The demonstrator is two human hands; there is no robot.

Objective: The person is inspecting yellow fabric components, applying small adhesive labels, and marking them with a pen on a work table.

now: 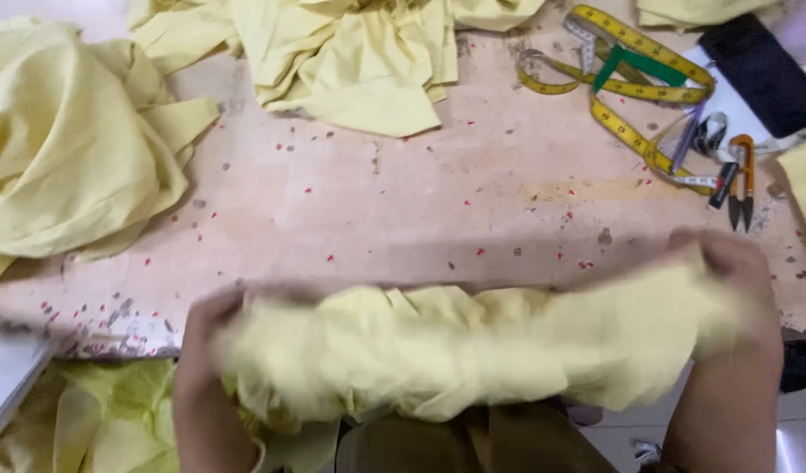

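Stretching between both hands, the pale yellow cloth (473,350) lies bunched with its long axis left to right, over the near edge of the bench (403,201). Left hand (212,333) and right hand (727,263) clutch opposite ends, fingers curled into the cloth. Thread snips (740,180) lie beyond the right hand.

The bunched piece of pale yellow fabric (473,350) at the table's near edge is thin matt woven cloth, soft and creased. The heaps of yellow cloth (70,149) along the far edge and left side show the same dull, wrinkled finish. The table (403,201) top is worn, pinkish wood, rough, scuffed and flecked with red specks. Near the far right corner the yellow measuring tape (631,88) looks smooth and slightly glossy, and the thread snips (741,180) have orange plastic handles and dark metal blades.
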